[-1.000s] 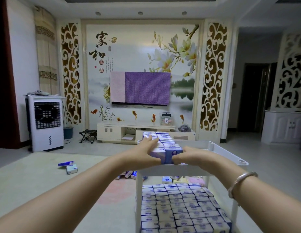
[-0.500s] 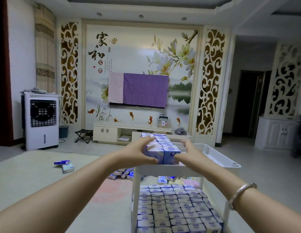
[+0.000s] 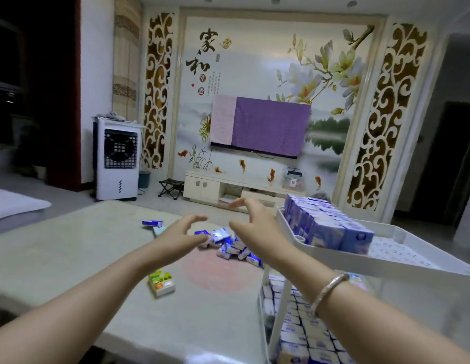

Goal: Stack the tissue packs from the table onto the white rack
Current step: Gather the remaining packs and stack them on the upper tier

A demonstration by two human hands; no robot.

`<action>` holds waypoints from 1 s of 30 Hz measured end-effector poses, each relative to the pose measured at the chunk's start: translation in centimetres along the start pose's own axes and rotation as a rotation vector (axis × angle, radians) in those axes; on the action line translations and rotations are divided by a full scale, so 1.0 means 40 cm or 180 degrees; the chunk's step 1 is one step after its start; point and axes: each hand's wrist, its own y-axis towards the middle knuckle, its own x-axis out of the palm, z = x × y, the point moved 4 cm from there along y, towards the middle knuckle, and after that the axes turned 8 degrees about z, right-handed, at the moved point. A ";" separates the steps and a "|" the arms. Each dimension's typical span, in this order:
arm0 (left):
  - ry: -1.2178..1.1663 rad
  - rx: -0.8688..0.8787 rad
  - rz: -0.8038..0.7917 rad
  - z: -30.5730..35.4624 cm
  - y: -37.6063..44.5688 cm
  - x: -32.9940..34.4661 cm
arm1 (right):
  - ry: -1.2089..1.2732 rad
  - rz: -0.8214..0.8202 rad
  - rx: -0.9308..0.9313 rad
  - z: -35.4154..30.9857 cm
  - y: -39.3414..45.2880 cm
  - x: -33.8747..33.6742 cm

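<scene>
A pile of blue and white tissue packs (image 3: 232, 245) lies on the pale table (image 3: 71, 258), left of the white rack (image 3: 386, 256). The rack's top tray holds a row of blue packs (image 3: 326, 224); its lower shelf (image 3: 302, 334) is filled with several more. My left hand (image 3: 181, 233) and my right hand (image 3: 252, 222) hover empty above the pile, fingers spread and curled. A green and yellow pack (image 3: 161, 283) lies alone nearer to me. Two more packs (image 3: 152, 224) lie at the table's far side.
A white air cooler (image 3: 117, 158) stands at the back left. A low TV cabinet (image 3: 228, 187) and a folding stool (image 3: 171, 187) stand by the far wall, under a TV covered in purple cloth (image 3: 262, 127). A silver bracelet (image 3: 328, 290) is on my right wrist.
Both hands have let go of the packs on the rack's top tray and moved left, over the pile on the table. The view has swung left too.
</scene>
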 end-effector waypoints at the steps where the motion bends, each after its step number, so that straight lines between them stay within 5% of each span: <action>1: -0.0005 -0.0102 0.0033 -0.047 0.004 -0.006 | -0.0014 -0.0040 0.0132 0.026 0.012 0.052; 12: -0.0586 -0.0646 0.0277 -0.451 0.225 0.208 | -0.0968 -0.0168 0.1129 0.482 0.153 0.486; 19: -0.1717 -0.0808 0.0962 -0.578 0.379 0.366 | -0.1454 0.0443 0.1055 0.686 0.306 0.552; 22: -0.2154 -0.0542 0.1200 -0.573 0.420 0.366 | -0.1621 0.0323 0.0983 0.752 0.353 0.568; 30: -0.2176 -0.0594 0.0897 -0.572 0.424 0.372 | -0.1748 0.0185 0.1157 0.774 0.372 0.571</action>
